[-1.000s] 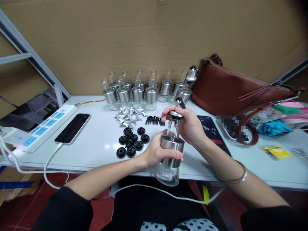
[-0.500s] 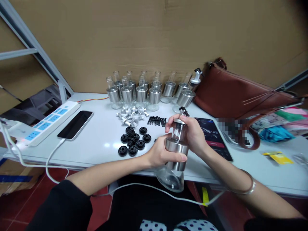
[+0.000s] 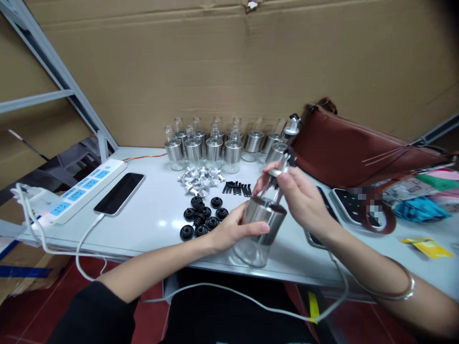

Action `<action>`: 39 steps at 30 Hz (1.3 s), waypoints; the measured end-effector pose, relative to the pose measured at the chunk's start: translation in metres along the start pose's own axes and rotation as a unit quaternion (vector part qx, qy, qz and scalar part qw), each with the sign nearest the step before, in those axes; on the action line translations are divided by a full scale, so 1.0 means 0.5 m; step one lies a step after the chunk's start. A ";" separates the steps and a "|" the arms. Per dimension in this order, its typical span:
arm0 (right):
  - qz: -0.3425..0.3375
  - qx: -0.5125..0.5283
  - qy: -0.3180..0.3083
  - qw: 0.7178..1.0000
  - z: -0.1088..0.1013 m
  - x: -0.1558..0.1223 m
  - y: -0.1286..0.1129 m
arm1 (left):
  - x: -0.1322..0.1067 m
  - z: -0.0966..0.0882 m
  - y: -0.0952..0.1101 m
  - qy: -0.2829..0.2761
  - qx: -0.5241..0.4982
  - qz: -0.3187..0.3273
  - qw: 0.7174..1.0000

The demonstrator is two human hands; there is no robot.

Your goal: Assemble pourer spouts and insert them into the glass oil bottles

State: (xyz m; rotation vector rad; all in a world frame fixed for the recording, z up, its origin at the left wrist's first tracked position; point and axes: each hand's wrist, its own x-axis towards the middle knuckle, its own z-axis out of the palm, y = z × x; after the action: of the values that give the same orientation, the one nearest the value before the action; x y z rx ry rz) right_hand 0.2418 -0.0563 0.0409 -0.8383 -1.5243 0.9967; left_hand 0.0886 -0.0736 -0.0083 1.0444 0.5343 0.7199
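A glass bottle (image 3: 256, 255) with a shiny steel sleeve is held slightly tilted at the front of the table. My left hand (image 3: 233, 230) is wrapped round its sleeve, thumb across the front. At the top, my right hand (image 3: 304, 200) is closed round a silver pourer spout (image 3: 285, 165) with a black cap, seated at the bottle's neck. Just left of the bottle lie several black ribbed stoppers (image 3: 211, 223). Behind them are a pile of silver pourer tops (image 3: 201, 179) and a row of small black strips (image 3: 236, 188).
Several steel-sleeved bottles (image 3: 193, 149) stand at the back; one has a pourer fitted. A brown bag (image 3: 358, 148) leans at right. A power strip (image 3: 86, 188) and a phone (image 3: 120, 193) lie at left. Another phone (image 3: 353, 208) and a yellow packet (image 3: 426, 248) lie right.
The bottle has come up and away from me, its base now over the tabletop rather than past the front edge. Both hands moved with it and keep their hold. The view has shifted slightly.
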 end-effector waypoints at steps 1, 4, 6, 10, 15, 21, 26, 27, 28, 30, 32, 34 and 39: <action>-0.025 -0.008 0.026 0.999 -0.002 0.017 -0.010 | 0.002 -0.005 0.004 0.018 0.008 0.016 1.000; -0.099 -0.025 0.115 0.988 -0.008 0.078 -0.027 | 0.021 -0.027 0.029 0.098 -0.001 0.075 0.992; -0.132 -0.034 0.157 0.978 -0.013 0.119 -0.025 | 0.044 -0.047 0.056 0.167 -0.051 0.114 0.978; -0.175 -0.142 0.210 0.952 -0.030 0.170 0.009 | 0.081 -0.090 0.111 0.261 -0.106 0.182 0.942; -0.129 -0.349 0.189 0.909 -0.057 0.191 0.076 | 0.090 -0.145 0.133 0.340 -0.087 0.248 0.903; -0.115 -0.336 0.186 0.916 -0.071 0.232 0.126 | 0.083 -0.216 0.149 0.435 0.003 0.328 0.839; -0.107 -0.313 0.185 0.925 -0.063 0.260 0.158 | 0.062 -0.265 0.157 0.514 0.263 0.464 0.672; -0.110 -0.312 0.186 0.925 -0.063 0.264 0.163 | 0.058 -0.272 0.156 0.524 0.311 0.470 0.639; -0.111 -0.311 0.188 0.925 -0.065 0.268 0.168 | 0.054 -0.278 0.155 0.532 0.347 0.470 0.613; -0.114 -0.308 0.190 0.925 -0.072 0.274 0.174 | 0.050 -0.289 0.151 0.543 0.395 0.468 0.575; -0.118 -0.309 0.201 0.922 -0.078 0.276 0.174 | 0.048 -0.300 0.148 0.539 0.440 0.469 0.543; -0.126 -0.308 0.218 0.918 -0.079 0.266 0.167 | 0.049 -0.311 0.147 0.531 0.480 0.466 0.519; -0.230 -0.293 0.222 0.901 -0.057 0.188 0.131 | 0.056 -0.338 0.143 0.534 0.495 0.433 0.532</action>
State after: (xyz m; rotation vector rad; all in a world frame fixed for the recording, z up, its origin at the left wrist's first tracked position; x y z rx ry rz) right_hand 0.2536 0.0592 0.0198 -0.9674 -1.5215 -0.0289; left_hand -0.0315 0.0681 -0.0150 1.9108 1.6799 2.1762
